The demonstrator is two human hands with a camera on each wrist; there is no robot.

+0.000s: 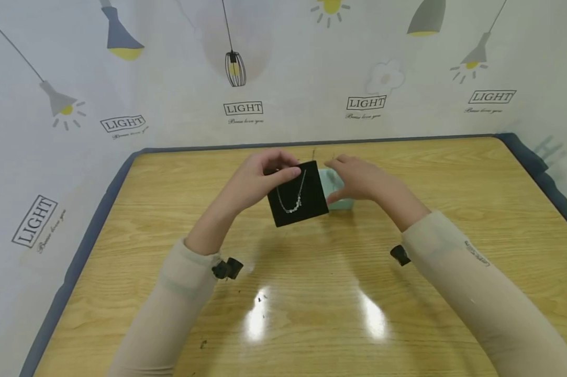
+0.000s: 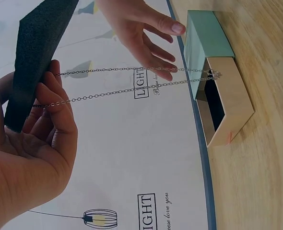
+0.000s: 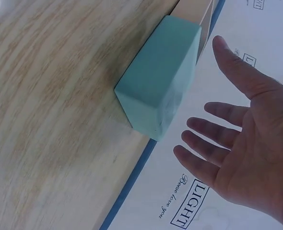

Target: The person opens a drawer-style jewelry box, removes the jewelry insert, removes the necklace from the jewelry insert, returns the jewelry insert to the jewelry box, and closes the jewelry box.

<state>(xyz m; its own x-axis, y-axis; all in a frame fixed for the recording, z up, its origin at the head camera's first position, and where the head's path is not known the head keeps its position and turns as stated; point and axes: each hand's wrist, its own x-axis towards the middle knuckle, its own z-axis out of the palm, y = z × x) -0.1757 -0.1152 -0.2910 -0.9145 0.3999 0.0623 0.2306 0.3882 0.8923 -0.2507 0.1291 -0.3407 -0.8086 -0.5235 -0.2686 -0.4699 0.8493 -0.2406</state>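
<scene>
My left hand (image 1: 250,183) pinches a square black jewellery pad (image 1: 313,196) between thumb and fingers, tilted above the table. A thin silver necklace (image 1: 294,210) with small bright beads lies across the pad's face in the head view. From the left wrist, the necklace chain (image 2: 108,93) hangs in two strands off the pad. My right hand (image 1: 358,178) is beside the pad, fingers spread and palm bare in the right wrist view. Behind them stands a mint-green box sleeve (image 3: 151,72) with a pale pink drawer (image 2: 237,108) partly pulled out, dark inside.
A wood-grain table (image 1: 307,303) spreads beneath both hands, with glare spots near its front. Its back edge has a blue-grey border (image 1: 264,145) against a white wall printed with lamps. Small dark specks (image 1: 203,344) dot the tabletop.
</scene>
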